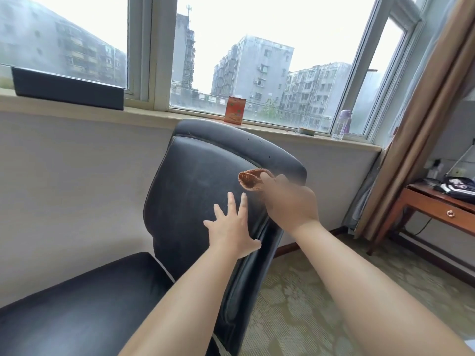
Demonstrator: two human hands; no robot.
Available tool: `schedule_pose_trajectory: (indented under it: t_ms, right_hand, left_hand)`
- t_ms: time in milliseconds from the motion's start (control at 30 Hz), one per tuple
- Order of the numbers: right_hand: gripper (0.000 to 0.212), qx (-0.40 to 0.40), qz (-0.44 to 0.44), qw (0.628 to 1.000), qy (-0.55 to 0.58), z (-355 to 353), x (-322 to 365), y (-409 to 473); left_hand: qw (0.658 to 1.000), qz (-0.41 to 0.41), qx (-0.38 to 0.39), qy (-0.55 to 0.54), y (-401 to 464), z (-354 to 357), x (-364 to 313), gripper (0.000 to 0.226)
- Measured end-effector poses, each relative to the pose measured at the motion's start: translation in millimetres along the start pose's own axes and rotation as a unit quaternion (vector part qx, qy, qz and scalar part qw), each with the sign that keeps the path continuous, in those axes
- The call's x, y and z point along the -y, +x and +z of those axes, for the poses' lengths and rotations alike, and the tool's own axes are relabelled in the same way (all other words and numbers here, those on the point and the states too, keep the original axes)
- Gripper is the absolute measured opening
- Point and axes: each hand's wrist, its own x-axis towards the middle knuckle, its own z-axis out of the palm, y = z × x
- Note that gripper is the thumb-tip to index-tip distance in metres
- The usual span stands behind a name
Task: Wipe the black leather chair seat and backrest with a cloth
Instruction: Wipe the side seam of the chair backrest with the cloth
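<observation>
The black leather chair stands before the window wall, its backrest [190, 191] upright in the middle and its seat [84, 299] at the lower left. My left hand [232, 229] lies with fingers spread flat on the backrest's right side, the thumb at its edge. My right hand [290, 201], blurred, holds a small brown cloth [250, 179] bunched in its fingers against the upper right part of the backrest.
On the window sill [144, 116] stand a black box [66, 89], an orange carton [234, 110], a small dish [306, 130] and a purple-capped bottle [341, 124]. A curtain [421, 129] hangs at right beside a wooden desk [437, 204]. Patterned carpet [308, 291] covers the floor.
</observation>
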Motion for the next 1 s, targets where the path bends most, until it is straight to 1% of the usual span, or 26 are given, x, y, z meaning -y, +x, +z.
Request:
schedule_pose_trajectory:
  t_ms: [133,267,367,500,567,700,867,933,1000]
  right_hand:
    - [0.049,0.014,0.019,1.0,-0.004,3,-3,-1]
    - [0.048,0.021,0.006,1.0,0.001,6,-2,-4]
    - [0.046,0.027,0.0,1.0,0.005,5,-2,-2]
    - [0.046,0.056,0.025,0.998,0.008,0,0,1]
    - [0.042,0.064,0.034,0.997,0.01,-5,0,4]
    - [0.028,0.085,0.055,0.995,-0.012,-19,3,10]
    - [0.026,0.111,0.063,0.99,-0.057,-33,1,25]
    - [0.022,0.14,0.052,0.987,-0.059,-43,0,31]
    - [0.026,0.177,0.04,0.983,-0.04,-53,-1,32]
  left_hand:
    - [1.0,0.007,0.016,0.026,1,-3,-11,0.109]
    - [1.0,-0.004,-0.009,0.019,-4,8,-25,0.098]
    - [0.999,-0.006,-0.026,0.031,-7,11,-30,0.095]
    - [0.998,-0.004,-0.026,0.049,-13,11,-31,0.093]
    - [0.998,-0.005,-0.028,0.055,-17,11,-34,0.092]
    - [0.998,-0.009,-0.031,0.047,-25,13,-39,0.091]
    - [0.999,0.001,-0.024,0.036,-42,11,-44,0.095]
    - [0.999,0.005,-0.013,0.033,-49,8,-45,0.098]
    - [1.0,0.003,-0.003,0.028,-53,4,-44,0.101]
